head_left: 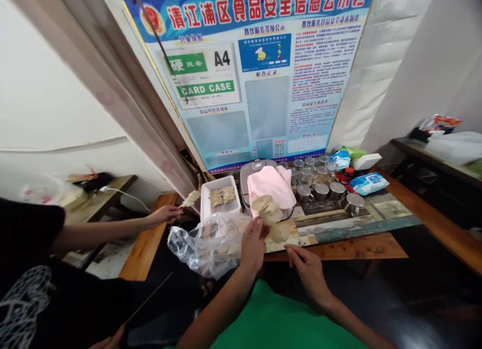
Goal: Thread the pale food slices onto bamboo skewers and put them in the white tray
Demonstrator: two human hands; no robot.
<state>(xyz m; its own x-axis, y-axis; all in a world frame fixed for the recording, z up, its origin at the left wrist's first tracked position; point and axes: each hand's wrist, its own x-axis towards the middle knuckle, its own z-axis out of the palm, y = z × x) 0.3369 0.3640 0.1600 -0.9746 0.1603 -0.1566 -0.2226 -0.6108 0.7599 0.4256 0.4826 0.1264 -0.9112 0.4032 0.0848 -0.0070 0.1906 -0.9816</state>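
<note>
My left hand is closed on a small bunch of thin, round, pale slices, fanned out above the thumb. Their exact kind I cannot make out. Lower and to the right, my right hand pinches a thin skewer, mostly hidden by the fingers. One more round slice is at the skewer's tip, close to my left hand. Beside my left forearm lies a clear plastic bag with pale slices inside. Behind it, a white tray holds skewered folded pieces.
At left, a co-worker's hand holds a loaded skewer; their other hand has a bare stick. A rice cooker bears a pink cloth. Glass jars, metal cups and a wipes pack stand right.
</note>
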